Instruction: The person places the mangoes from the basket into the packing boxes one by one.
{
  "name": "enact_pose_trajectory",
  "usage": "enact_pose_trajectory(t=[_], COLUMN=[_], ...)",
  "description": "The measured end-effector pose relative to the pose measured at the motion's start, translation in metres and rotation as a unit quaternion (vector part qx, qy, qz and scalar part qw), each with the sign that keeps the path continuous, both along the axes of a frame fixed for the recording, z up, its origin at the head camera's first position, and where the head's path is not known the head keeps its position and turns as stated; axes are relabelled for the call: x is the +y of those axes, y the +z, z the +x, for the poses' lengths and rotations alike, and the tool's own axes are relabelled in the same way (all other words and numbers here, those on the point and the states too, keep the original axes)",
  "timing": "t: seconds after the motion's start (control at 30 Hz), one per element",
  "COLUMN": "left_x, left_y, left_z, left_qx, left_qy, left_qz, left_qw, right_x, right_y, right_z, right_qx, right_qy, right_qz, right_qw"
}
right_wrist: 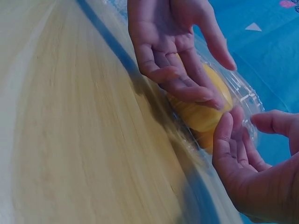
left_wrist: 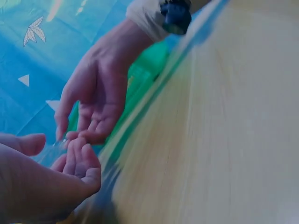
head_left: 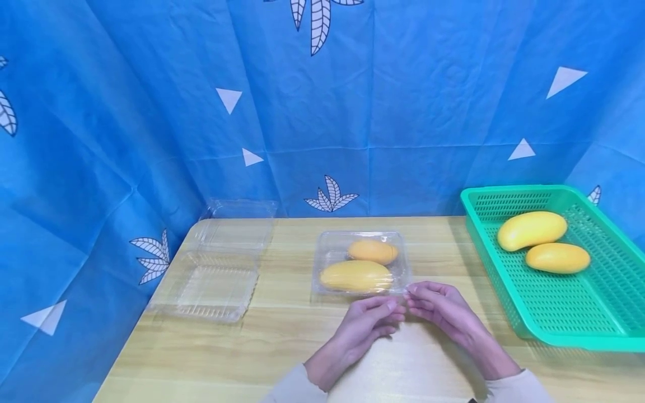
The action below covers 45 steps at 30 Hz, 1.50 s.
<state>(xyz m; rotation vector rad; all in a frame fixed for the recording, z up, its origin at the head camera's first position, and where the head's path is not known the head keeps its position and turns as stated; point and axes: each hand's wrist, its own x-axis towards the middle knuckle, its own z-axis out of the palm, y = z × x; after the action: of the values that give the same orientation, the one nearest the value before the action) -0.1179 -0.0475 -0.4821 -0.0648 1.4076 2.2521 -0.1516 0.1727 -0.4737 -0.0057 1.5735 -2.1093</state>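
A clear plastic clamshell box [head_left: 330, 246] sits closed on the table with two yellow mangoes inside. The larger mango [head_left: 356, 276] lies at the front, the smaller, more orange mango [head_left: 374, 252] behind it. At the box's front right corner my right hand [head_left: 445, 310] pinches the rim between thumb and fingers. My left hand [head_left: 360, 327] is just in front of the box's front edge, its fingers loosely bent beside the right fingertips and holding nothing. In the right wrist view, the left hand [right_wrist: 175, 51] partly covers the mangoes.
On the left of the table [head_left: 282, 347] lies another clear clamshell box [head_left: 216, 285], its lid standing open towards the back. At the right, a green perforated basket [head_left: 524, 319] holds two yellow mangoes [head_left: 532, 230]. A blue patterned curtain [head_left: 418, 112] hangs behind the table.
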Motion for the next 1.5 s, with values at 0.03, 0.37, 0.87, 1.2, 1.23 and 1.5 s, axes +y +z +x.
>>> enact_pose_trajectory(t=[0.03,0.37,0.87,1.2,1.23,1.5], left_x=[0.003,0.031,0.048,0.049,0.050,0.051], left_y=[-0.001,0.001,0.006,0.006,0.006,0.006], left_z=[0.000,-0.003,-0.005,-0.008,-0.008,-0.008], left_qx=[-0.011,-0.095,-0.116,-0.122,-0.122,-0.124], left_qy=[0.008,0.110,0.176,0.181,0.182,0.188], left_qz=[0.010,0.050,0.024,0.013,0.012,0.010], left_qw=[0.9999,0.9881,0.9773,0.9757,0.9757,0.9744], right_x=[0.000,0.003,0.000,-0.006,-0.006,-0.007], right_y=[0.000,0.000,0.002,0.000,0.000,0.000], right_z=[0.000,-0.002,-0.005,-0.005,-0.005,-0.005], right_qx=[-0.001,0.007,0.021,0.018,0.018,0.021], right_qy=[0.001,0.007,-0.006,-0.031,-0.032,-0.036], right_qz=[0.004,0.032,0.067,0.080,0.082,0.096], right_qw=[1.000,0.999,0.998,0.996,0.996,0.995])
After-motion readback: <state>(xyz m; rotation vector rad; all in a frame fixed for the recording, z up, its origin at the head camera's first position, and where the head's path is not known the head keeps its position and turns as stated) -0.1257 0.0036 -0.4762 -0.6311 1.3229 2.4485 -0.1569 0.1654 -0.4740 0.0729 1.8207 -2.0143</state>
